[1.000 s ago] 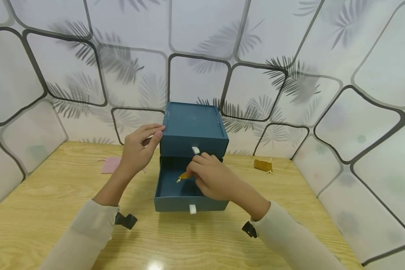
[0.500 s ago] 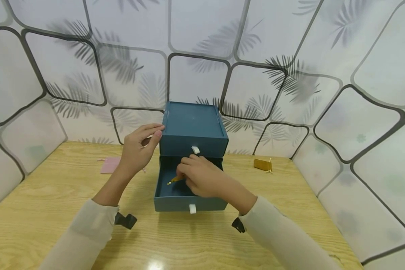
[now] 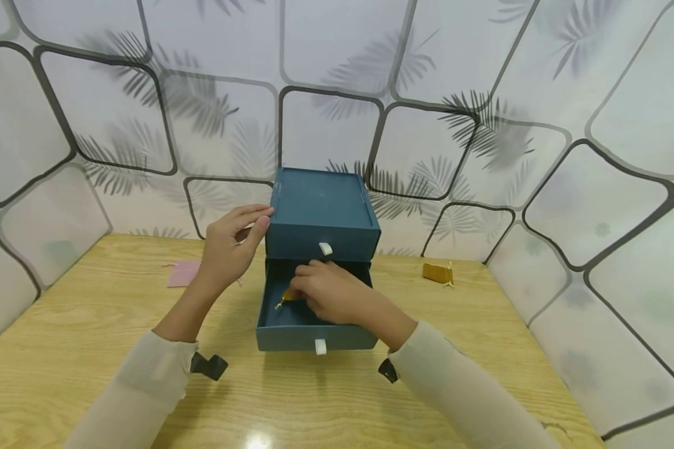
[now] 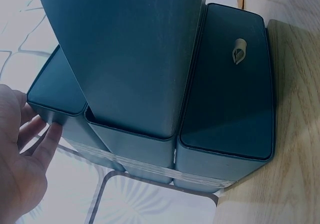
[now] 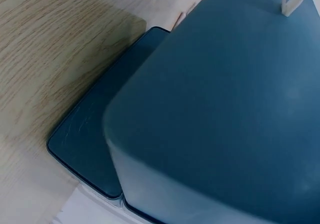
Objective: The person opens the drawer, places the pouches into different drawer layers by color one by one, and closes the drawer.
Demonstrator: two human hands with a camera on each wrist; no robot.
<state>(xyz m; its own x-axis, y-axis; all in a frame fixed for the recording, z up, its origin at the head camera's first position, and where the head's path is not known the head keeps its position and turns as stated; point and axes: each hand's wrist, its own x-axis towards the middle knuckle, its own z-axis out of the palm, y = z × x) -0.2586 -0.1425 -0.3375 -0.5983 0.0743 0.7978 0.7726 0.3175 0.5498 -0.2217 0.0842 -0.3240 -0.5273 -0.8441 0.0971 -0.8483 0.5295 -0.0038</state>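
Note:
A dark blue drawer cabinet (image 3: 322, 199) stands on the table, its middle drawer (image 3: 292, 338) pulled out toward me. My left hand (image 3: 227, 249) rests against the upper left edge of the cabinet; in the left wrist view its fingertips touch the corner of the top section (image 4: 60, 84). Reaching into the pulled-out drawer, my right hand (image 3: 337, 293) pinches a small mustard-yellow drawstring pouch (image 3: 288, 295). The cord end pokes out to the left of the fingers; the rest is hidden by the hand. Only the drawer's outside (image 5: 210, 94) fills the right wrist view, without the hand.
A pink drawstring pouch (image 3: 183, 274) lies left of the cabinet, partly behind my left forearm. Another mustard-yellow pouch (image 3: 437, 274) lies to the right on the wooden table (image 3: 472, 349). A patterned wall (image 3: 331, 56) rises close behind the cabinet.
My right hand has moved left and slightly deeper into the pulled-out drawer, carrying the mustard-yellow pouch. The left hand has stayed at the cabinet's edge.

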